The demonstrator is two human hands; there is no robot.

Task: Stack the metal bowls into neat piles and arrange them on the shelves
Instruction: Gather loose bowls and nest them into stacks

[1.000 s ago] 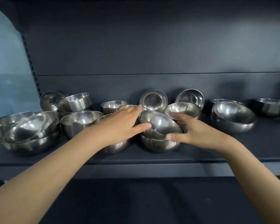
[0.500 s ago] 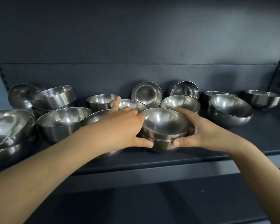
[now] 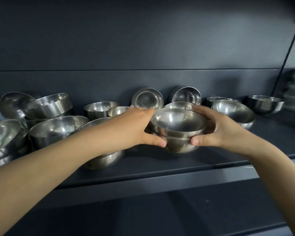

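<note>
Two round, shiny stainless-steel bowls are nested one inside the other about midway along the dark blue-grey metal shelf (image 3: 160,169), forward of the bowls that line its back panel (image 3: 109,82). The upper bowl (image 3: 178,120) sits level in the lower bowl (image 3: 179,146), their rims close together. The left hand (image 3: 136,126) grips the pair from the left, its fingers curled over the far rim and its thumb (image 3: 156,142) pressed on the near wall where the two bowls meet. The right hand (image 3: 216,132) mirrors it from the right, fingers wrapped behind the rim and thumb (image 3: 198,141) on the near wall. Whether the lower bowl touches the shelf or hangs just off it cannot be told. Behind the pair, two tipped bowls (image 3: 147,100) stand on edge against the back panel, mouths facing out. Toward the shelf's right end a tilted bowl (image 3: 233,111) lies in another, with a lone upright bowl (image 3: 265,103) beyond it near the back. The shelf's left half holds a loose cluster: a large upright bowl (image 3: 58,128), a slanted bowl (image 3: 48,106) perched on others, an overturned bowl (image 3: 14,104) and a heap of bowls (image 3: 2,135) at the left edge. One more half-hidden bowl (image 3: 104,159) sits under the left forearm near the front edge.
</note>
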